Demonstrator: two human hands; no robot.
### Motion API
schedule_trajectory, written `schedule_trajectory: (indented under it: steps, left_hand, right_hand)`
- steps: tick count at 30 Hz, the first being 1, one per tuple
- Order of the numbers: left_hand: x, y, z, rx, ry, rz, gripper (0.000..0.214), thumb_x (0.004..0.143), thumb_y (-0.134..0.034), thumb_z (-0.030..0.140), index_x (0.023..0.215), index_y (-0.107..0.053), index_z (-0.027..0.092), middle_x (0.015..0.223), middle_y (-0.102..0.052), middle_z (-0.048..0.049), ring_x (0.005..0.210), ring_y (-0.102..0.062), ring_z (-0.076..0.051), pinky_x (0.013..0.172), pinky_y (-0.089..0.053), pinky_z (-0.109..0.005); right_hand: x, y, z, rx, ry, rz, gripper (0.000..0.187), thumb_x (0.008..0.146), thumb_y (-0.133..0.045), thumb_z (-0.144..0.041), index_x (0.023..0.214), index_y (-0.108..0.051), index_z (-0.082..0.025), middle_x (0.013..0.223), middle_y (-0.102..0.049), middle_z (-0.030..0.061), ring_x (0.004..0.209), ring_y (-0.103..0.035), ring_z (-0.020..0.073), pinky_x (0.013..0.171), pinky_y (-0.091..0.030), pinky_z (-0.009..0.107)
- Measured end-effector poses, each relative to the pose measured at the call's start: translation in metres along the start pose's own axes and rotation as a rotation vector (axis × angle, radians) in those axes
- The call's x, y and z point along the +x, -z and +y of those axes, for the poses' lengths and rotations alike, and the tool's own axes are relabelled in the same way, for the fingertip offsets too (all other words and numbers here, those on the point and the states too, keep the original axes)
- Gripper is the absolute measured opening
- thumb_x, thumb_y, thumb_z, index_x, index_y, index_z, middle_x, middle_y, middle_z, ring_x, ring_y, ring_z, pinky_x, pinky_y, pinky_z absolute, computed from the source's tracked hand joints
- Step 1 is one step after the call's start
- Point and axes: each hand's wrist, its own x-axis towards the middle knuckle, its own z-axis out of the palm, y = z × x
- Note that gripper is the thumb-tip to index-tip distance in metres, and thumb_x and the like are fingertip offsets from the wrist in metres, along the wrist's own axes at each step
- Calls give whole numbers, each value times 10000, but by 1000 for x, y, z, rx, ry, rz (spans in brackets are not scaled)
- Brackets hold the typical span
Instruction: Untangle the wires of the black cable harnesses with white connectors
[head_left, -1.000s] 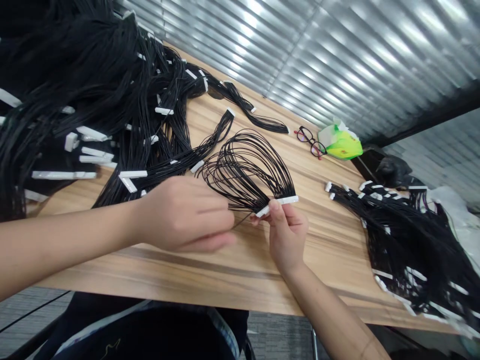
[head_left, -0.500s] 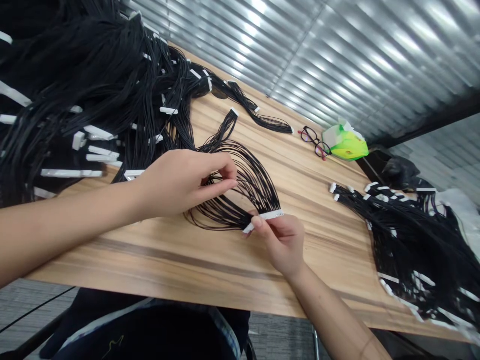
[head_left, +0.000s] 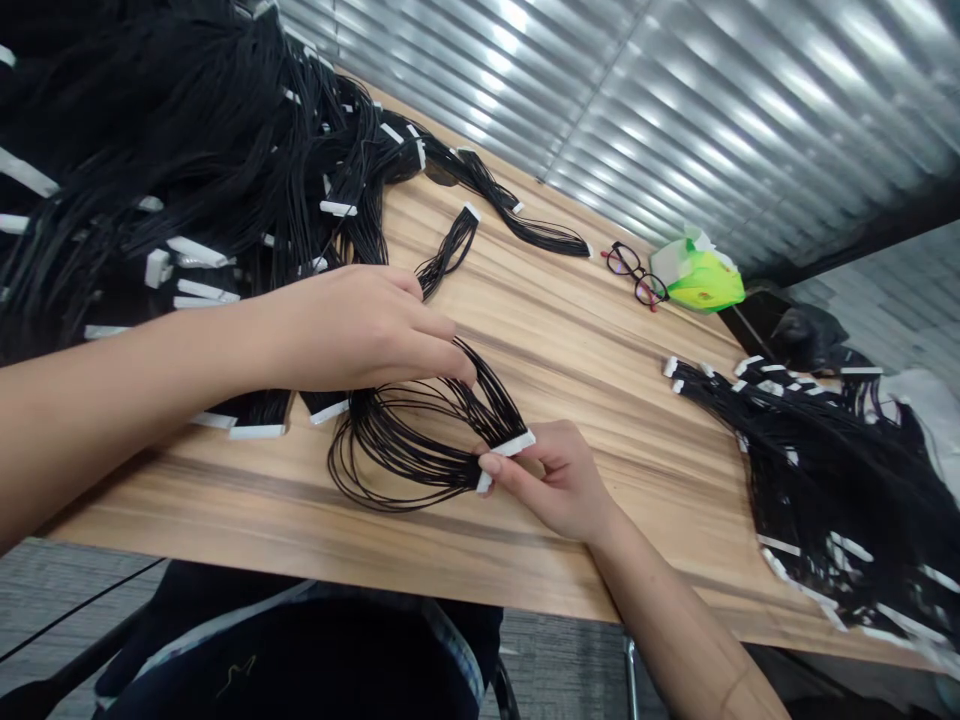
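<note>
A looped wire harness (head_left: 412, 465) of thin black strands is held just above the table, with its two white connectors (head_left: 513, 444) brought close together. My right hand (head_left: 562, 480) pinches these connectors between thumb and fingers. Over the upper strands, my left hand (head_left: 375, 325) has its fingers curled and closed around some of the wires; its fingertips are partly hidden. Behind it, another short harness (head_left: 452, 245) with a white connector lies on the wood.
A large heap of black harnesses (head_left: 187, 150) covers the left of the table (head_left: 600, 370). Another pile (head_left: 847, 480) lies at the right. Glasses (head_left: 636, 275) and a green tissue packet (head_left: 705, 280) sit near the corrugated metal wall (head_left: 675, 130).
My left hand has gone from hovering with bent fingers to closing on the upper strands. My right hand has shifted slightly left and down with the connectors, and the loop hangs lower.
</note>
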Motion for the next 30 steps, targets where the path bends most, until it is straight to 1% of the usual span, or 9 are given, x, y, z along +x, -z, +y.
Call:
schedule_trajectory:
  steps: [2, 5, 8, 11, 13, 18, 24, 28, 30]
  left_hand:
    - [0, 3, -1, -61, -39, -3, 432, 1134, -372, 360, 1174, -795, 437, 748, -713, 43, 646, -601, -105, 805, -470, -277]
    - [1, 3, 2, -110, -132, 92, 391, 1134, -423, 395, 1146, -803, 486, 698, -691, 55, 597, -592, -84, 711, -443, -270]
    - [3, -2, 8, -190, -142, 148, 271, 1093, -558, 441, 1078, -822, 500, 688, -707, 63, 556, -591, -61, 644, -430, -265]
    - [5, -10, 13, -358, -92, 182, 197, 1043, -665, 443, 999, -857, 431, 708, -752, 29, 578, -650, -75, 633, -479, -252]
    - [6, -15, 15, -491, -42, 189, 196, 1038, -685, 371, 982, -871, 352, 737, -777, -11, 620, -686, -91, 658, -521, -233]
    - [8, -22, 20, -714, 102, 147, 165, 965, -753, 151, 1041, -858, 253, 857, -795, -36, 689, -677, -76, 636, -506, -149]
    - [10, -24, 19, -717, 147, 117, 150, 978, -714, 155, 974, -839, 239, 901, -769, -20, 757, -669, -73, 673, -501, -135]
    - [12, -24, 19, -759, 188, 39, 144, 990, -681, 169, 968, -812, 225, 876, -746, 3, 734, -652, -63, 677, -499, -120]
    - [12, -25, 19, -718, 201, 49, 142, 980, -688, 165, 957, -815, 224, 855, -724, 10, 696, -617, -53, 644, -470, -120]
  right_hand:
    - [0, 1, 0, 55, 13, -51, 326, 997, -700, -301, 697, -798, -216, 643, -807, 24, 543, -728, 139, 523, -549, 212]
    - [1, 0, 1, 194, 46, -109, 288, 998, -697, -303, 747, -808, -215, 651, -810, 25, 564, -750, 147, 553, -585, 217]
    - [1, -1, 3, 325, -10, -132, 284, 1001, -702, -323, 769, -819, -207, 647, -813, 31, 551, -754, 152, 553, -606, 225]
    - [1, -1, 5, 427, -105, -147, 301, 967, -759, -380, 725, -818, -211, 634, -814, 32, 536, -748, 159, 547, -617, 234]
    - [1, -1, 5, 465, -144, -146, 316, 940, -792, -417, 697, -817, -217, 625, -811, 29, 532, -741, 160, 547, -620, 239]
    - [1, -2, 6, 438, -146, -125, 338, 949, -772, -455, 714, -832, -220, 647, -820, 32, 545, -746, 162, 555, -627, 250]
    - [2, -5, 5, 345, -175, -97, 416, 950, -754, -499, 662, -810, -204, 624, -806, 34, 534, -714, 149, 538, -598, 240]
    - [4, -5, 3, 324, -182, -66, 422, 967, -737, -484, 667, -799, -194, 604, -793, 29, 528, -693, 136, 542, -584, 227]
    - [4, -4, 3, 301, -189, -54, 436, 967, -729, -502, 662, -793, -197, 601, -789, 28, 527, -689, 139, 536, -581, 233]
